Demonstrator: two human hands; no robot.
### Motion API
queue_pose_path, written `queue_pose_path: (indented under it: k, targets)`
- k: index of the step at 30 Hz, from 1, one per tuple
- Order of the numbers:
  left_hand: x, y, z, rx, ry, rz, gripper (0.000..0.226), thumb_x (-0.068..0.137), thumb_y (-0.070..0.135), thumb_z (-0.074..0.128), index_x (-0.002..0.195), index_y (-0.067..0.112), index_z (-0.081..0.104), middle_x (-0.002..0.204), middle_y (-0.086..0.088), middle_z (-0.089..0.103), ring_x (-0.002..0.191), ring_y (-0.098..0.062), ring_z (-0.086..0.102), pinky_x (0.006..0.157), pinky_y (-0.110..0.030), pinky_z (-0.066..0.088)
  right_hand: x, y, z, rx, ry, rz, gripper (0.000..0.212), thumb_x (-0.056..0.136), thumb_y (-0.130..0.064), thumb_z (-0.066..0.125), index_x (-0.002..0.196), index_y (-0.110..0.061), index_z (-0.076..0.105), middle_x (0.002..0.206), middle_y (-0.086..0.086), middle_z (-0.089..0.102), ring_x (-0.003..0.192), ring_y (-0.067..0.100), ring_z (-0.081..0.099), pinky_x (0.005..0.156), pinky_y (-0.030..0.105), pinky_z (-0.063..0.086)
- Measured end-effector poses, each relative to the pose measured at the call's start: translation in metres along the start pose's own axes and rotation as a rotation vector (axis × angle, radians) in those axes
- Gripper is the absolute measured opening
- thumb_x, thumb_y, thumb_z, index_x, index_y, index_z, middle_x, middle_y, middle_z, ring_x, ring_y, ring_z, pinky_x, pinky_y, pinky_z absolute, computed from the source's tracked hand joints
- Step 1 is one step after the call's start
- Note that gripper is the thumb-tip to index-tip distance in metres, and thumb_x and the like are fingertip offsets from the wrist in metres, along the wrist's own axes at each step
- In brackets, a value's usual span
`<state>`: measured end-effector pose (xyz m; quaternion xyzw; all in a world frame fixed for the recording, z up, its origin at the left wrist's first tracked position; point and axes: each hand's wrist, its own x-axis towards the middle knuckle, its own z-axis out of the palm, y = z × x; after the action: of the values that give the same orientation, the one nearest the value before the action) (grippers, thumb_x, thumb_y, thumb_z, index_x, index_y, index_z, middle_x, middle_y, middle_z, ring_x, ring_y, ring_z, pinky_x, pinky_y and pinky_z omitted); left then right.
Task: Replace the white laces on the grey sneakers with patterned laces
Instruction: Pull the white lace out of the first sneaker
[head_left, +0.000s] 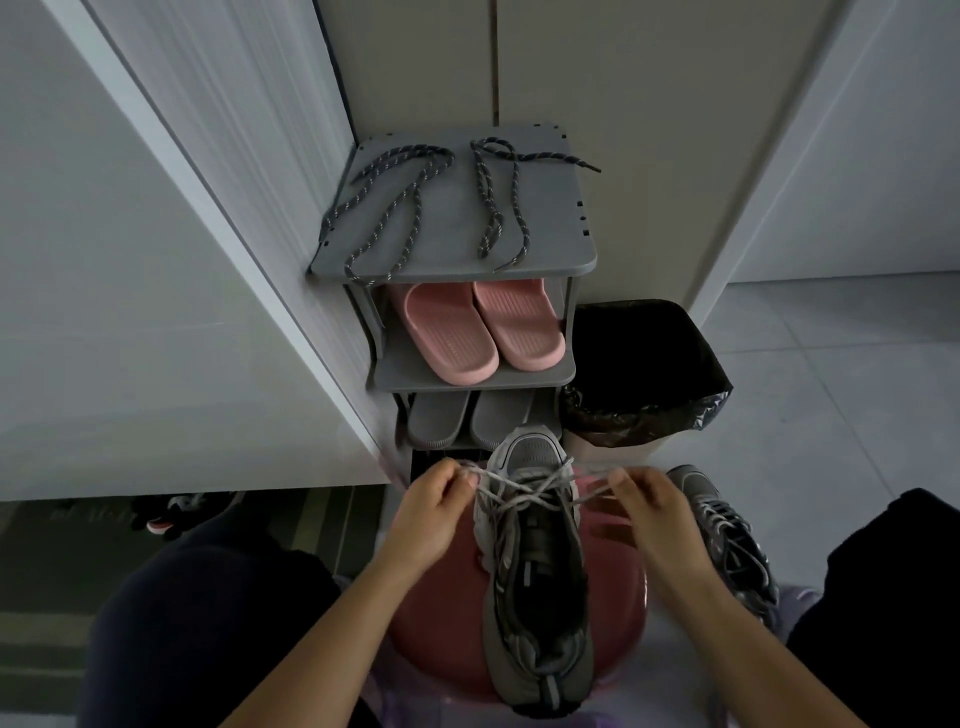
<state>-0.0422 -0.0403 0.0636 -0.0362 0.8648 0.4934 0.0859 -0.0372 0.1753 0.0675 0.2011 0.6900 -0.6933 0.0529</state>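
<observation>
Straight ahead of both hands stands a grey shoe rack (540, 265) jammed between a white cupboard and the wall. Its top shelf is well beyond the hands, and two patterned laces (400, 208) lie loose on it, dark with pale flecks, one end drooping over the front edge. Pink slippers (475, 332) sit one shelf down, grey slippers (470, 418) below that, just past the fingertips. A bin with a black bag (644, 374) sits off beyond the right hand.

Under the forearms there's a red stool (441, 613), and the grey sneaker (535, 571) lies on it between the two wrists, toe pointing away, heel towards the person. The second sneaker (727, 540) is on the floor just outside the right wrist.

Left hand (431, 514) is curled nearly closed, pinching one end of the white lace (524, 493) up by the toe. Right hand (654, 514) is doing the same with the other end, fingers pinched tight. The lace runs taut between them, crossing over the front eyelets.
</observation>
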Motion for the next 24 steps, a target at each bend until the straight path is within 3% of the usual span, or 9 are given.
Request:
queue_pose_path:
  k: [4,7,10,12,15,17,19,21,24]
  targets:
    - [-0.017,0.007,0.020,-0.019,-0.122,0.065,0.009,0.094,0.024,0.052,0.085,0.027,0.053,0.083,0.012,0.058,0.082,0.005,0.054,0.076,-0.011,0.039,-0.010,0.011,0.009,-0.186,-0.207,-0.009,0.005,0.086,-0.016,0.062,0.086,-0.017,0.067,0.085,0.002,0.072,0.083,0.017,0.067,0.080,0.036,0.053]
    - [-0.019,0.012,0.032,-0.016,-0.086,0.075,0.013,0.095,0.020,0.049,0.083,0.024,0.050,0.086,0.004,0.057,0.086,-0.008,0.055,0.075,-0.012,0.038,-0.011,0.011,0.012,-0.177,-0.149,-0.042,0.013,0.084,-0.006,0.063,0.077,-0.016,0.066,0.074,-0.001,0.070,0.075,0.017,0.065,0.079,0.036,0.052]
    - [-0.018,0.014,0.025,-0.002,-0.029,0.075,0.019,0.094,0.014,0.051,0.075,0.016,0.052,0.072,0.006,0.053,0.069,-0.002,0.050,0.067,-0.019,0.037,-0.013,0.007,0.011,-0.095,-0.087,-0.045,0.015,0.088,-0.004,0.057,0.077,-0.013,0.062,0.077,0.006,0.069,0.077,0.022,0.067,0.076,0.033,0.054]
    - [-0.018,0.010,0.013,-0.104,0.061,-0.043,0.030,0.093,0.011,0.051,0.063,0.015,0.049,0.056,0.010,0.043,0.055,-0.002,0.040,0.063,-0.024,0.032,-0.015,0.003,0.007,0.001,-0.008,-0.027,0.017,0.091,-0.006,0.053,0.075,-0.008,0.055,0.074,0.009,0.067,0.070,0.017,0.069,0.067,0.025,0.055]
    - [-0.018,0.005,0.004,-0.123,0.099,-0.153,0.030,0.093,0.017,0.050,0.063,0.016,0.044,0.057,0.008,0.038,0.053,-0.007,0.035,0.063,-0.029,0.031,-0.014,0.000,0.001,0.089,-0.014,0.029,0.014,0.093,-0.009,0.050,0.082,-0.002,0.054,0.075,0.011,0.066,0.063,0.012,0.067,0.061,0.024,0.056]
    - [-0.017,0.009,0.009,-0.061,0.029,-0.120,0.023,0.094,0.023,0.050,0.072,0.015,0.050,0.064,0.004,0.047,0.058,-0.004,0.044,0.062,-0.021,0.034,-0.016,0.001,0.007,0.007,-0.133,0.032,0.008,0.091,-0.012,0.055,0.087,-0.006,0.059,0.080,0.007,0.068,0.071,0.012,0.067,0.070,0.028,0.055]
    - [-0.015,0.014,0.024,-0.012,-0.052,-0.133,0.023,0.095,0.029,0.049,0.093,0.010,0.061,0.086,-0.002,0.063,0.081,-0.008,0.058,0.072,-0.018,0.038,-0.019,0.006,0.014,-0.107,-0.202,-0.036,0.006,0.088,-0.006,0.058,0.083,-0.009,0.060,0.077,0.004,0.066,0.068,0.003,0.063,0.067,0.018,0.052]
    - [-0.015,0.016,0.033,0.012,-0.051,-0.149,0.031,0.097,0.030,0.044,0.105,0.006,0.062,0.099,-0.007,0.066,0.093,-0.015,0.060,0.079,-0.023,0.040,-0.020,0.006,0.016,-0.169,-0.139,-0.082,0.012,0.087,-0.002,0.058,0.078,-0.009,0.061,0.074,0.003,0.065,0.065,0.002,0.062,0.063,0.013,0.050]
    - [-0.015,0.010,0.020,0.056,0.124,-0.132,0.029,0.097,0.027,0.043,0.077,0.011,0.056,0.068,-0.006,0.056,0.064,-0.018,0.052,0.060,-0.027,0.036,-0.015,0.003,0.002,0.043,-0.007,-0.007,0.015,0.091,-0.002,0.051,0.080,-0.008,0.058,0.077,0.010,0.065,0.065,0.013,0.065,0.062,0.019,0.055]
